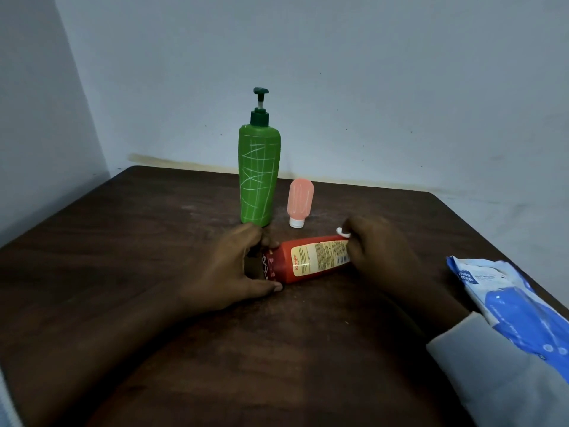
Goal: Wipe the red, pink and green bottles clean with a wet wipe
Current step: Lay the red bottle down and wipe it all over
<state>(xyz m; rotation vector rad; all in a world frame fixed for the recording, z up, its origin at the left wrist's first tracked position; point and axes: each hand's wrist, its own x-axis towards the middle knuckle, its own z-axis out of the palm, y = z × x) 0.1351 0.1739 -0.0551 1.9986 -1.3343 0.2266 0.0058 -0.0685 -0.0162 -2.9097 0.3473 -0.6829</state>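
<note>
The dark brown wooden table (154, 241) fills the foreground, its grain dull, with pale whitish scuffs around the bottles. It is pushed into a corner of pale grey-blue painted walls (369, 87); a yellowish stain runs along the back wall just above the table's far edge.

A blue and white soft plastic wipes pack (508, 300) lies at the right edge, beside a grey sleeve (480, 365). A tall green plastic pump bottle (259, 177) with white scribbled lines stands upright near the middle.

Just in front of it, the red plastic bottle (311, 261) with a cream label lies on its side. The left hand (234, 269) grips its cap end, fingers and thumb curled round it. The right hand (381, 254) is curled over its other end, holding a white wet wipe (341, 232) against it.

A small pink plastic bottle (299, 200) stands on its white cap, right of the green one.
</note>
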